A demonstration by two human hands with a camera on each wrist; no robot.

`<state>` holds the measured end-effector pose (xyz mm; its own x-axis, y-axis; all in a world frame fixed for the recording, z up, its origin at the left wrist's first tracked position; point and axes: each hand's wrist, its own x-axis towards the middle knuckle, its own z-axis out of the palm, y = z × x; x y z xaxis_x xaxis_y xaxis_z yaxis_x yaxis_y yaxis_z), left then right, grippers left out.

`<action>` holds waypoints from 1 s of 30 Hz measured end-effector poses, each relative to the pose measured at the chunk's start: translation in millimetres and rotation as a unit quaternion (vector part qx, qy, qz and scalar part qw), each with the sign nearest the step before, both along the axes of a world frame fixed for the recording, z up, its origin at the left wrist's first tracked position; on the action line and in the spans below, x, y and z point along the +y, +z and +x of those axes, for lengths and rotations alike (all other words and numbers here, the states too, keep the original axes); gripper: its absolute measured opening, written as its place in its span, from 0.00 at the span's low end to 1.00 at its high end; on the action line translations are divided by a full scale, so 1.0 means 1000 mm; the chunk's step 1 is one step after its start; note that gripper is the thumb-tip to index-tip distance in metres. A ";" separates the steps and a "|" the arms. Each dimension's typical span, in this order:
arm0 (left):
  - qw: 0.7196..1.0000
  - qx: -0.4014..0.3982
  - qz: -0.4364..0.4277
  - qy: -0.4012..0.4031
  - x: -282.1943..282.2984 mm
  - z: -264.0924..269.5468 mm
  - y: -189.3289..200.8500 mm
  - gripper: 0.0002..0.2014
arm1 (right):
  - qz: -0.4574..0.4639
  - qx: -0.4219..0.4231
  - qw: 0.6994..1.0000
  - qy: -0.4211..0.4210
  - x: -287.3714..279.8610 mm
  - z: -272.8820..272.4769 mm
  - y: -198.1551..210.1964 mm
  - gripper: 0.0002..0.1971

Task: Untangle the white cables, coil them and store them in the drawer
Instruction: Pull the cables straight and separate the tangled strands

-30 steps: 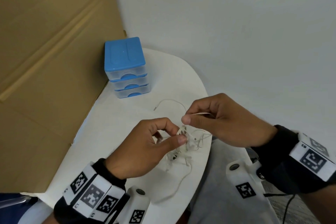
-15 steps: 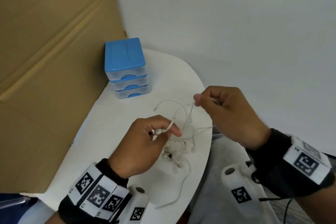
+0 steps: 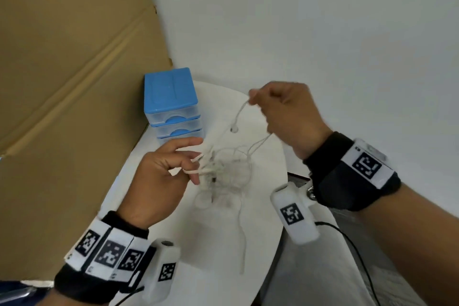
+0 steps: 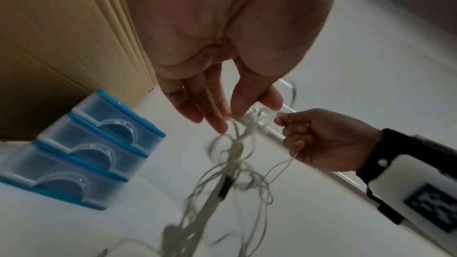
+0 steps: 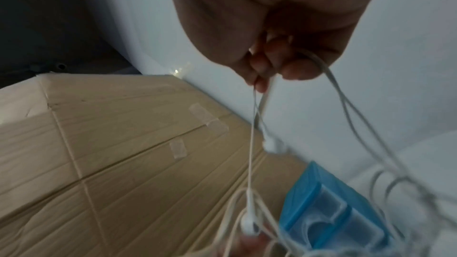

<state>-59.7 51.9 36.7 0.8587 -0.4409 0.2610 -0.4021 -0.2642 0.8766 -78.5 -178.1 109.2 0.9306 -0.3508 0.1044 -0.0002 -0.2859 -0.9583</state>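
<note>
A tangle of thin white cables (image 3: 223, 171) hangs just above the white table (image 3: 154, 206). My left hand (image 3: 195, 167) pinches several strands at the tangle's left side, with its index finger stretched out; in the left wrist view the strands (image 4: 235, 144) hang from my fingertips (image 4: 220, 124). Raised to the upper right, my right hand (image 3: 254, 100) pinches one strand, and an earbud (image 3: 234, 128) dangles below it. In the right wrist view that earbud (image 5: 270, 145) hangs under my curled fingers (image 5: 262, 81). The blue three-drawer unit (image 3: 171, 104) stands at the table's back left, all drawers closed.
A large cardboard sheet (image 3: 74, 82) leans along the left side behind the drawer unit. A white wall (image 3: 323, 32) rises behind the table. One loose cable end (image 3: 242, 243) trails toward the table's near right edge (image 3: 278, 243).
My right hand has risen up and away from the tangle, drawing out a strand with an earbud. My left hand has moved slightly forward, its index finger now stretched out.
</note>
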 end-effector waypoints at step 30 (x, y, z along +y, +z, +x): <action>0.992 0.121 -0.014 0.038 -0.034 -0.004 0.015 0.32 | -0.034 0.023 0.993 0.109 0.001 -0.011 0.005 0.14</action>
